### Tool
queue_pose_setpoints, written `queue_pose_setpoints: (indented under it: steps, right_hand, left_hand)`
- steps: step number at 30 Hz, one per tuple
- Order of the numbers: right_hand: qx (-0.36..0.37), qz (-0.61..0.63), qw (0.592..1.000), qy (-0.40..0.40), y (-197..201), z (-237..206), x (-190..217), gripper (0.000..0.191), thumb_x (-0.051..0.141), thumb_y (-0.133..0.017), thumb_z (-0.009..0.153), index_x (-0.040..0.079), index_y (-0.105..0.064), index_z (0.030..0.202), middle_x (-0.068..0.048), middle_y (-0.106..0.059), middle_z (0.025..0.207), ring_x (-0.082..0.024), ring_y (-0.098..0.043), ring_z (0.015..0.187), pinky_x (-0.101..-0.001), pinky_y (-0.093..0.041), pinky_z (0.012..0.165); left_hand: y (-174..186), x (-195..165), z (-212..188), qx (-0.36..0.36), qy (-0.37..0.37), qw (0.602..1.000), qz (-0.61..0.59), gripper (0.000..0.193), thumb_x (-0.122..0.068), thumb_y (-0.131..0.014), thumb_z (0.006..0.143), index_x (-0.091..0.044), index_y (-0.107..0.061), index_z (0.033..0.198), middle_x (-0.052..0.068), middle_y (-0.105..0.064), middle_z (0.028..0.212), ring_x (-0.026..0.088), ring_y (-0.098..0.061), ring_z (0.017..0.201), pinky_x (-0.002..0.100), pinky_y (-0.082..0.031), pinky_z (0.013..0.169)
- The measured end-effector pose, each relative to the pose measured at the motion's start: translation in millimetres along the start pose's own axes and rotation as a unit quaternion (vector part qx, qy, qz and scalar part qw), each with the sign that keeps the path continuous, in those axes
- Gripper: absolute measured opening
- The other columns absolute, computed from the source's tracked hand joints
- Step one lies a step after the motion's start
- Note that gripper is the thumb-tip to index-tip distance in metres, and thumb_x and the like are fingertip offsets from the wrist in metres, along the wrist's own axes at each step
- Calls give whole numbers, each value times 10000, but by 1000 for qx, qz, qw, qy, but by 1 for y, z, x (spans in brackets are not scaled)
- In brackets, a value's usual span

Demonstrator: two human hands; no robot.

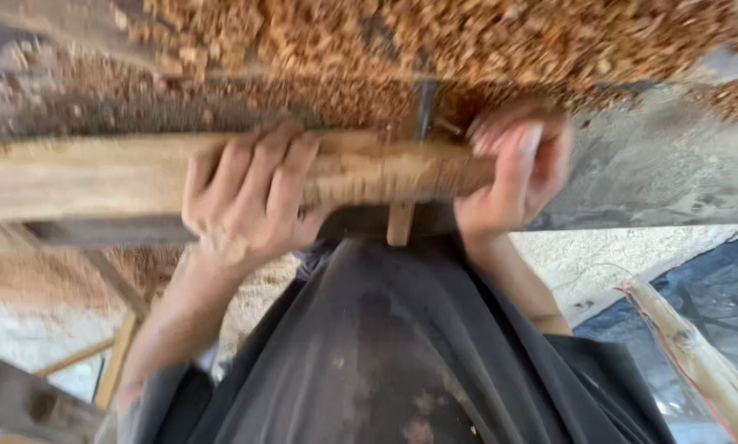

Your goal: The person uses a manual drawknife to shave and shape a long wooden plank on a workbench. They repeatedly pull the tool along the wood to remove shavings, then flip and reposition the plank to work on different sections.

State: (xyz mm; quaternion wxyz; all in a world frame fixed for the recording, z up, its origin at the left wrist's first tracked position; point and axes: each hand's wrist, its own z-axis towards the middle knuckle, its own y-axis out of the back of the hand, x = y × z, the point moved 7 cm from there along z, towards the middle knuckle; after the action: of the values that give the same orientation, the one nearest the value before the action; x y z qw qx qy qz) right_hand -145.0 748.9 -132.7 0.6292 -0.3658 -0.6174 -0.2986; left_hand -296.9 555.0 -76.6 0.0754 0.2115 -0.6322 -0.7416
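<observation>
Head view, looking down the person's dark shirt (402, 345): two forearms reach forward to one pale wooden beam (81, 177) lying crosswise at the bench edge. The left hand (250, 197) drapes over it, fingers curled and gripping; the right hand (513, 168), blurred, clasps its end. Beyond, one heap of reddish wood chips (435, 41); a single bound pole (698, 353) lower right

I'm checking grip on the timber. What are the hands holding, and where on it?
Both hold a wooden plank: the left hand wraps over its middle, the right hand grips its end. The picture is blurred.
</observation>
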Motion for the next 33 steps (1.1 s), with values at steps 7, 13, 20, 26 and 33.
queue_pose_setpoints:
  steps: [7, 13, 20, 26, 33]
  right_hand:
    - [20, 18, 1000, 8, -15, -1, 7, 223, 208, -505, 1109, 53, -491, 950, -79, -527, 821, -120, -477, 672, -272, -468, 655]
    - [5, 20, 1000, -19, -18, 2, 8, 250, 194, -495, 1144, 33, -485, 954, -109, -522, 845, -139, -466, 720, -283, -459, 709]
    - [-9, 51, 998, -19, -10, 14, -2, 228, 179, -511, 1148, 34, -490, 973, -89, -527, 821, -148, -472, 692, -279, -443, 667]
    - [-14, 59, 998, -10, 16, 24, 6, 222, 193, -496, 1169, 58, -487, 992, -91, -540, 791, -152, -493, 682, -300, -483, 706]
    - [-11, -5, 1000, 20, 6, 27, 5, 233, 175, -495, 1151, 47, -491, 955, -83, -522, 773, -132, -463, 653, -275, -456, 649]
  left_hand:
    - [3, 4, 0, 10, 6, 1000, -22, 333, -316, -563, 1017, -86, -721, 1200, 44, -763, 1179, 178, -725, 1057, 369, -527, 847]
    - [8, 10, 2, -10, 0, 1000, -13, 336, -310, -556, 1021, -76, -712, 1205, 59, -769, 1171, 190, -740, 1045, 376, -527, 843]
    - [0, 9, 11, -3, 19, 1000, -3, 389, -376, -527, 1035, -70, -702, 1199, 74, -768, 1140, 193, -722, 976, 366, -514, 793]
    - [-3, -12, 20, -80, 8, 997, 11, 376, -328, -467, 1061, -63, -682, 1220, 84, -767, 1153, 167, -723, 987, 334, -495, 775]
    - [-13, -13, 18, -68, -3, 998, 5, 321, -283, -494, 1067, -73, -680, 1223, 81, -769, 1131, 153, -708, 934, 320, -508, 763]
